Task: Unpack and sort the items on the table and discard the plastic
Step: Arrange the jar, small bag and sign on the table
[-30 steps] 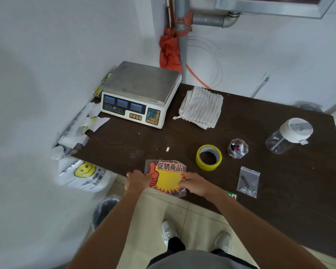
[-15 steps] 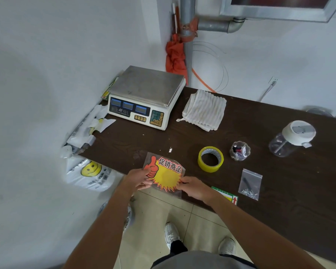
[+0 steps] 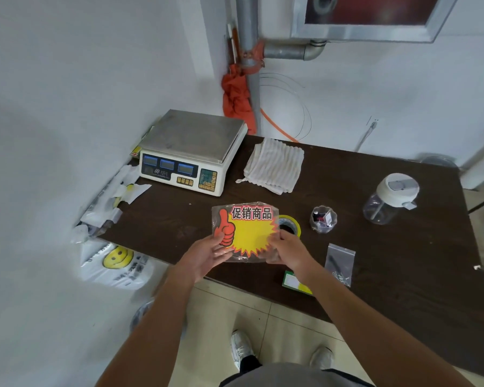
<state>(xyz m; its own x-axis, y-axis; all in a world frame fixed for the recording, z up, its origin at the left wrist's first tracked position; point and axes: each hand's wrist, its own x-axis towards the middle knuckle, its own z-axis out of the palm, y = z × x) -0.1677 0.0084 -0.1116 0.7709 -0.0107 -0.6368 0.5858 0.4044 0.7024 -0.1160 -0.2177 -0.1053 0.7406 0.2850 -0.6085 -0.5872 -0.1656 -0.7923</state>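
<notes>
Head view, left to right. One smiley-face plastic bag point(image 3: 117, 262) hangs below the left end of the one dark table point(image 3: 389, 275), with crumpled white plastic wrapping point(image 3: 118, 191) lying on that table edge above it. One electronic scale point(image 3: 192, 152) stands at the rear left corner; just beside it, to the right, lies one folded white cloth point(image 3: 274, 164).

At the near edge, two hands hold one packet of promotional price signs point(image 3: 248, 230), a yellow starburst with a red thumbs-up, sealed in clear plastic. The left hand point(image 3: 207, 256) supports the packet's lower left corner, fingers spread under it and thumb on its face. The right hand point(image 3: 289, 251) pinches the lower right corner, fingers curled closed on the wrapper. The packet is raised and tilted toward the camera, apparently clear of the table, though contact at its lower edge cannot be ruled out.

Behind the packet, one roll of yellow tape point(image 3: 291, 223) is partly hidden. Further right: one small clear cup point(image 3: 323, 219) holding small items, one green-edged label point(image 3: 296, 283) at the table edge, one zip bag point(image 3: 340, 263) of small dark parts, and one clear jar with a white lid point(image 3: 390, 198).

Compared with half a second earlier, the packet has risen from flat on the table edge, now overlapping the tape roll; the other items are unmoved.
</notes>
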